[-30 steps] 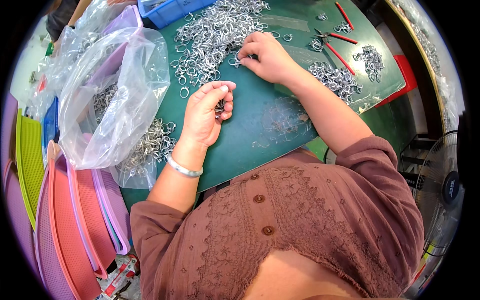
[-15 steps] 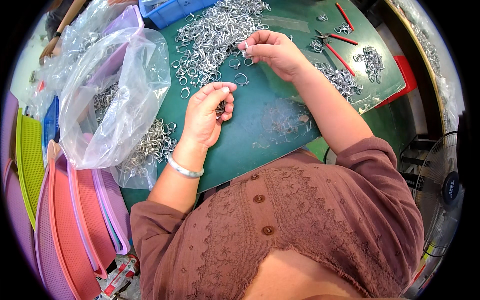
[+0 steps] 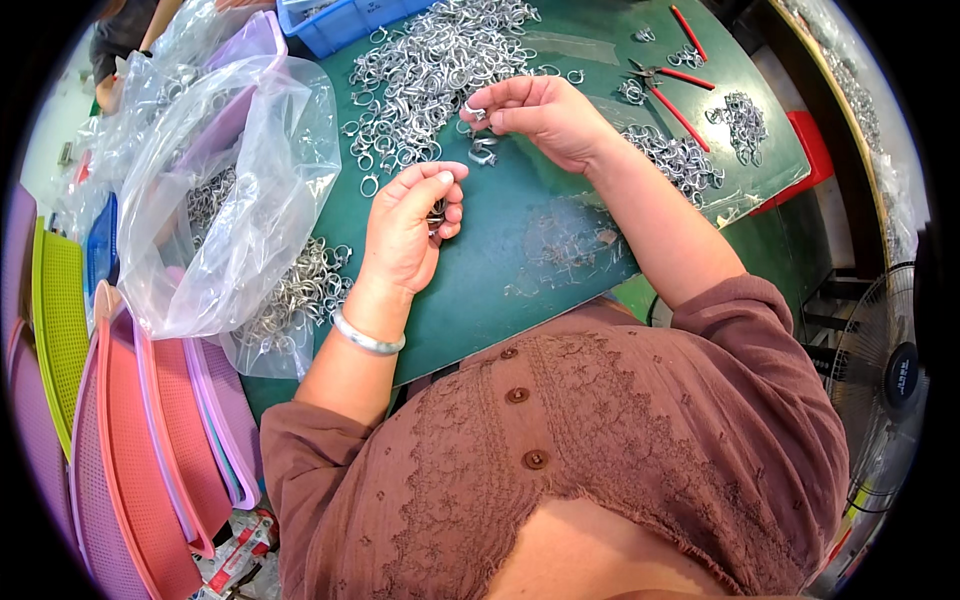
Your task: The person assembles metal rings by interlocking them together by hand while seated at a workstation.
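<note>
My left hand (image 3: 408, 215) is closed, its fingers curled round several small metal rings (image 3: 437, 212) that show between thumb and fingers. Above and to the right, my right hand (image 3: 540, 118) has its thumb and fingertips together on a silvery metal ring (image 3: 476, 113), partly hidden by the fingers. Just under those fingertips are more loose rings (image 3: 482, 152), slightly blurred. Beyond both hands spreads a big heap of silver rings (image 3: 430, 75) on the green table (image 3: 480, 270).
Left of my left hand, a clear plastic bag (image 3: 270, 200) lies with more rings (image 3: 305, 285) at its mouth. Red-handled pliers (image 3: 680, 115) and smaller ring piles (image 3: 680, 165) sit at the right. A blue bin (image 3: 345, 25) stands behind; coloured baskets (image 3: 150, 430) line the left; a fan (image 3: 890, 380) is right.
My right hand has shifted slightly left and down, nearer the front of the heap. The rings below its fingertips have moved together. My left hand is almost unmoved.
</note>
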The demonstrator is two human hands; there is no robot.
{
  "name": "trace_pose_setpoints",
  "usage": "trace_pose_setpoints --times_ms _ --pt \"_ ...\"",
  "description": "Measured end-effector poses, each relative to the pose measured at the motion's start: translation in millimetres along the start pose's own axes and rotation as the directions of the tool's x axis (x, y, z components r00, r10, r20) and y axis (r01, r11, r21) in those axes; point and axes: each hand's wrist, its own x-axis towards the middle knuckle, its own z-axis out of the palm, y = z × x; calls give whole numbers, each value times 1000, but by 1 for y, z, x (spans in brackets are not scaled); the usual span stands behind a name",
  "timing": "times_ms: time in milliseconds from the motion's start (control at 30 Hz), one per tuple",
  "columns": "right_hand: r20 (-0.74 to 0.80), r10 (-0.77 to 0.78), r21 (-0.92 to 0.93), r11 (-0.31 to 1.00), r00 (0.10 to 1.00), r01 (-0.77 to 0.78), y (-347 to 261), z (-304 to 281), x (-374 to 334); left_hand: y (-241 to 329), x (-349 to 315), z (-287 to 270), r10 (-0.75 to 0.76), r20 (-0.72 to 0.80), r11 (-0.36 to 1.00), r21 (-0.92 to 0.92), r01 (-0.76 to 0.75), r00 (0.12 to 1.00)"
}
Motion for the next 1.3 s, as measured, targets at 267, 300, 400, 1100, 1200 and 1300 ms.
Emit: trace_pose_setpoints --times_ms 267,300,400,1100,1200,1300 --pt "-18 20 -96 995 1000 -22 -2 12 -6 0 0 1 50 -33 999 10 -50 998" --pt "0 33 -100 994 999 -33 -1 13 -7 0 0 2 64 -41 998 20 -63 997" --pt "36 63 -85 995 997 -59 0 19 -10 0 -1 4 106 -68 994 45 -103 992" --pt "120 -408 -563 723 905 401 7 46 -26 -6 1 13 349 -206 919 267 -291 914" --pt "91 -436 -448 785 895 428 6 47 -26 -5 2 9 279 -213 954 169 -246 936" --pt "28 -403 -401 834 915 379 5 39 -23 -4 3 6 241 -200 967 137 -217 950"
